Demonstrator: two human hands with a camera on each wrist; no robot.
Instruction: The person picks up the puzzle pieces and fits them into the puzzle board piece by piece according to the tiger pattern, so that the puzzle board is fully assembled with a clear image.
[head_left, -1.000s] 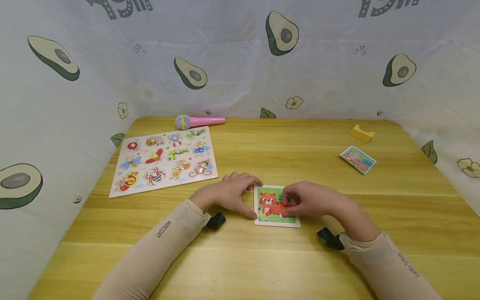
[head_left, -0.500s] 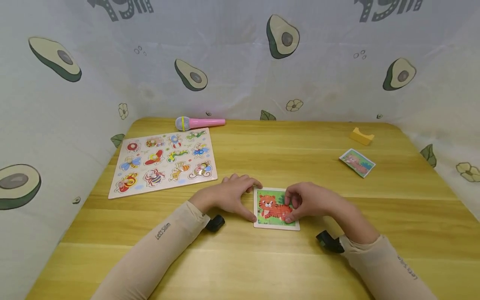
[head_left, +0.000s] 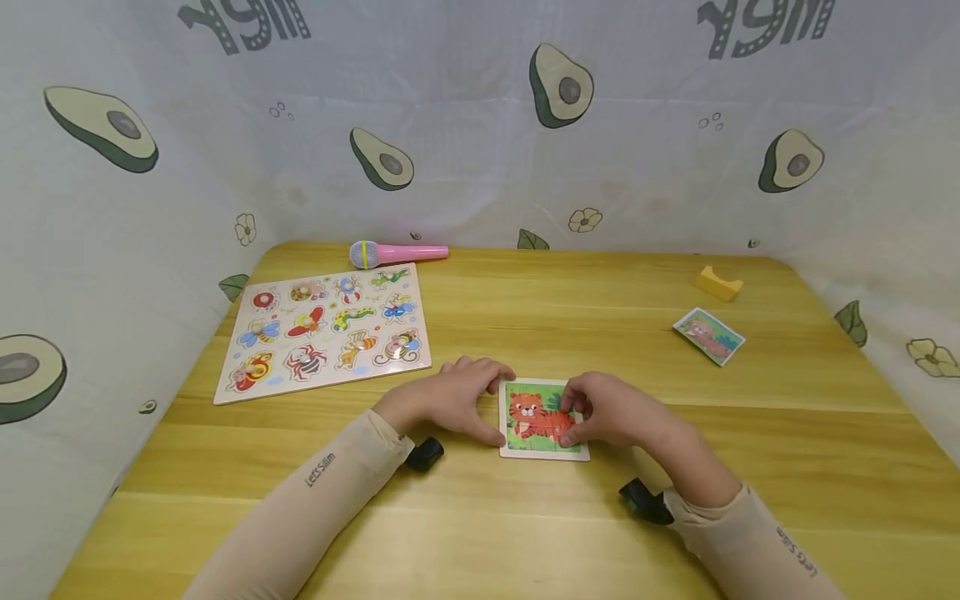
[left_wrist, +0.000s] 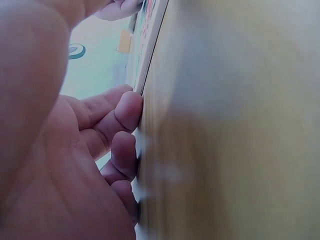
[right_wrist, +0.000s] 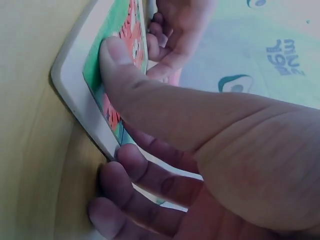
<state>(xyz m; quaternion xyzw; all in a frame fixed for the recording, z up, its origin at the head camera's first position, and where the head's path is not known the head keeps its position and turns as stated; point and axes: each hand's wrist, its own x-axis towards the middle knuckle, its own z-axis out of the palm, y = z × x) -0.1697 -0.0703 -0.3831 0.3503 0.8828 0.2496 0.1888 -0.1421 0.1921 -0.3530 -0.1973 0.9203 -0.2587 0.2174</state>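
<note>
A small square jigsaw puzzle [head_left: 532, 417] with an orange tiger on green lies flat on the table, inside a pale border [right_wrist: 82, 75]. My left hand [head_left: 457, 398] holds its left side, the thumb at the near corner and the index finger at the far one. In the left wrist view the left hand's other fingers [left_wrist: 124, 152] rest bent against the table. My right hand [head_left: 615, 408] grips the puzzle's right part. Its thumb [right_wrist: 117, 55] lies on the picture, while another fingertip [right_wrist: 131, 157] touches the border; the index fingertip is partly hidden behind the thumb.
A peg puzzle board [head_left: 322, 333] with several insects lies at the left. Behind it is a pink toy microphone [head_left: 401, 254]. At the right are a small picture card [head_left: 709, 337] and a yellow arched block [head_left: 718, 284]. A curtain [head_left: 480, 108] printed with avocados borders the table.
The head view has tilted up slightly, so everything sits lower. Both hands stay on the puzzle; my right thumb and fingers have shifted only a little on its right side.
</note>
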